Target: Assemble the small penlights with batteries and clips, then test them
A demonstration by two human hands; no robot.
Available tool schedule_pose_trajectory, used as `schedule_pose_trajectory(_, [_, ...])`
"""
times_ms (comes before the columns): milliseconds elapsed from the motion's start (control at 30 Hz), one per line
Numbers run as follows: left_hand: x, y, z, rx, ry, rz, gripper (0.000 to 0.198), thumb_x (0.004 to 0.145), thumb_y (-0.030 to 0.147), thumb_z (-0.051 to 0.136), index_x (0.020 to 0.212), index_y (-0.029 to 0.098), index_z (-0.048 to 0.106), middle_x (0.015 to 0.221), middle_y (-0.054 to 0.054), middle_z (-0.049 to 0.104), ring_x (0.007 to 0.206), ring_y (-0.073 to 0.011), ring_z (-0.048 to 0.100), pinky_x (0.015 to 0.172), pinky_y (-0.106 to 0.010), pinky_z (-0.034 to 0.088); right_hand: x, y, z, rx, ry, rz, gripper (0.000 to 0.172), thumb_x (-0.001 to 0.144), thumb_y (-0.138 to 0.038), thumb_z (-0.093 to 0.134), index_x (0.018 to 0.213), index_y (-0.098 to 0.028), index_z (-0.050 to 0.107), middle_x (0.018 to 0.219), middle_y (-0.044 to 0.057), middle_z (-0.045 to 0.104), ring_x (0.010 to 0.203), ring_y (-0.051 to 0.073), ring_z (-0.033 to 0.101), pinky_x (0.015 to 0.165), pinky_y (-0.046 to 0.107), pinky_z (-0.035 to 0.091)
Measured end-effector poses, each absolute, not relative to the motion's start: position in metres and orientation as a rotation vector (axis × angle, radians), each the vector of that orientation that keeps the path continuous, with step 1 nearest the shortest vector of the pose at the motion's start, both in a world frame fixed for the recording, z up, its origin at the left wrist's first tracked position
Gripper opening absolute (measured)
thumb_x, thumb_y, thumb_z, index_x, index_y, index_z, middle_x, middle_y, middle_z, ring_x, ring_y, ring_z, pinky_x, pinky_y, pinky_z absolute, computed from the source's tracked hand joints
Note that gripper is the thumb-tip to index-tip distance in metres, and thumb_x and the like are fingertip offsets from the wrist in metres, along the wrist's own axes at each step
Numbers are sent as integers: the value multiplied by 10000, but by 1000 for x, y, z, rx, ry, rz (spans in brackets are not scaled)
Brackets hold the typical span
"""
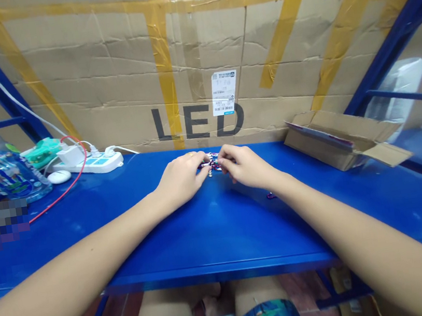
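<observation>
My left hand (186,176) is closed, thumb against fingers, on a small dark shiny piece at the back middle of the blue table. Facing it, my right hand (244,165) has its fingertips pinched together at a little cluster of shiny metallic pieces (213,161) in purple, red and silver. What the right fingertips hold is too small to make out. A small silver bit hangs or lies just below the left fingertips. Under my right wrist, a purple-red metallic loop (270,196) lies on the table, partly hidden by the forearm.
The blue table (214,236) meets a large taped cardboard sheet (124,76) at the back. At right stands an open cardboard box (335,146). To the left are a plastic bottle (8,170), a white power strip (105,161), a red cable (69,185) and a white mouse-like object (59,177).
</observation>
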State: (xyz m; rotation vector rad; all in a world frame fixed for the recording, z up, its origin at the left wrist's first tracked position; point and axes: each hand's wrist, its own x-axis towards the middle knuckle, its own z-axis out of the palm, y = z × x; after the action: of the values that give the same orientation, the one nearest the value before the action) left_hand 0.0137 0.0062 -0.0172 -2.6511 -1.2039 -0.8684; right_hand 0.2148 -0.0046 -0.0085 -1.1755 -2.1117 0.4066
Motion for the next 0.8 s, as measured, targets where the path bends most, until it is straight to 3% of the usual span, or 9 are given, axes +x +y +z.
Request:
schedule_pose_trajectory(100, [11, 8, -14, -2706, -1223, -951, 185, 909, 259, 553, 1041, 183, 659, 1053, -66, 726, 918, -222, 665, 792, -337, 488, 217, -1, -10, -1161, -2018, 625, 137, 931, -250, 490, 801, -208, 501, 706, 11, 623, 548, 132, 561, 529, 268, 439])
schedule_pose_trajectory(233, [4, 13, -8, -2774, -1279, -1120, 173, 850, 220, 609, 1001, 180, 682, 964, -39, 744, 817, -182, 657, 746, -305, 487, 219, 3, -9, -1147, -1864, 860, 108, 916, -236, 533, 818, -198, 510, 696, 23, 621, 558, 135, 591, 496, 262, 499])
schedule_pose_trajectory(467, [0, 18, -7, -2889, -1343, -1378, 182, 817, 309, 683, 941, 177, 693, 949, -43, 749, 861, -193, 670, 773, -323, 506, 223, 6, -11, -1102, -1913, 1045, 102, 872, -252, 621, 836, -178, 561, 732, 50, 661, 663, 162, 655, 571, 281, 567])
schedule_pose_trajectory(800, [5, 8, -7, -3082, -1190, -1317, 176, 784, 270, 727, 852, 191, 585, 728, 38, 671, 681, -135, 611, 656, -254, 463, 213, -5, -8, -916, -1998, 1219, 164, 864, -287, 579, 781, -154, 628, 728, 47, 680, 718, 156, 644, 705, 284, 498])
